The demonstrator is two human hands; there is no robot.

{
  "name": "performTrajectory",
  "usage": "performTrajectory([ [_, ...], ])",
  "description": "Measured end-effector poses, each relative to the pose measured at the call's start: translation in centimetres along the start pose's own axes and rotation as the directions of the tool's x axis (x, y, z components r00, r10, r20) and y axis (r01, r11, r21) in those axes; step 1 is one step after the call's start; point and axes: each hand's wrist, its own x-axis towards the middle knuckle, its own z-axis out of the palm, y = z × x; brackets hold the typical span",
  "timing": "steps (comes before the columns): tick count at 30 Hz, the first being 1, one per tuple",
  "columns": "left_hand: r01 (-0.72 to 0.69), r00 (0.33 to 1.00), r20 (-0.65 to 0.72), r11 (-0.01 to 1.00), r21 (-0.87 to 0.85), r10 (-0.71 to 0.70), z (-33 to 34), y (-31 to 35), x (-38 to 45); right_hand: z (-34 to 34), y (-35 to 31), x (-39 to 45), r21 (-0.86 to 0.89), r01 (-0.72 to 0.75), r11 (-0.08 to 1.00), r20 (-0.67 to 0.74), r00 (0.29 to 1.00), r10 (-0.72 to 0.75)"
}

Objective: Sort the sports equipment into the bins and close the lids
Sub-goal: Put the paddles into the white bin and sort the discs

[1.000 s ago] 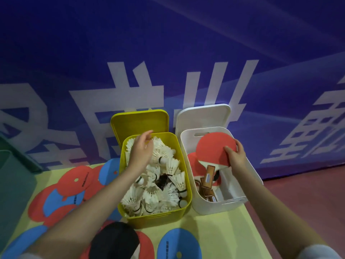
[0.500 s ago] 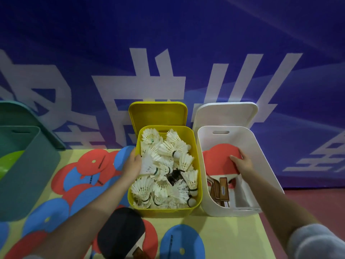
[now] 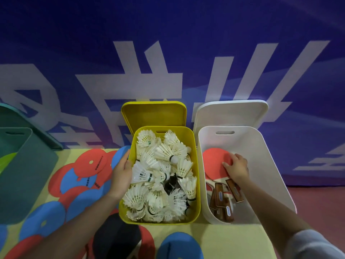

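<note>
Paddles fill the left half of the white plastic bin (image 3: 268, 165), and my right hand (image 3: 236, 166) lies flat on the red rubber face of the top table-tennis paddle (image 3: 214, 161), fingers straight and pressing rather than gripping. Its long axis runs toward me, with the brown wooden handles (image 3: 224, 200) stacked at the near end. My left hand (image 3: 122, 171) curls over the left rim of the yellow plastic bin (image 3: 194, 146), which is heaped with white feathered shuttlecocks (image 3: 164, 176), light and springy. Both hinged lids stand propped open behind their bins: the white lid (image 3: 231, 113) lies straight beyond my right hand, the yellow lid (image 3: 155, 114) beyond my left, so I judge each hand would reach back for its own. More paddles lie loose on the yellow table (image 3: 233, 240).
</note>
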Motion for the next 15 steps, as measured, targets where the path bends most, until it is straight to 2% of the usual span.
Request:
performTrajectory([
  [3, -0.002, 1.0, 0.004, 0.999, 0.032, 0.002, 0.1, 0.0, 0.3, -1.2, -2.0, -1.5, 0.118, -0.047, 0.992, -0.197, 0.978, 0.07],
  [6, 0.012, 1.0, 0.008, 0.999, 0.037, -0.012, 0.2, 0.0, 0.4, -2.5, -6.2, -4.6, 0.381, 0.111, 0.918, -0.289, 0.957, 0.004],
  [10, 0.034, 0.998, 0.062, 0.999, -0.042, -0.031, -0.6, 0.0, 0.6, -4.5, -14.2, -10.5, 0.656, 0.23, 0.718, -0.211, 0.97, -0.119],
  [13, 0.076, 0.994, 0.082, 0.993, -0.092, -0.069, -2.7, -0.3, 0.5, -4.9, -19.8, -14.7, 0.804, 0.21, 0.557, -0.15, 0.977, -0.151],
  [15, 0.094, 0.994, 0.059, 0.986, -0.136, -0.087, -5.0, -1.5, 0.1, -4.4, -23.1, -17.9, 0.833, 0.191, 0.519, -0.094, 0.974, -0.207],
])
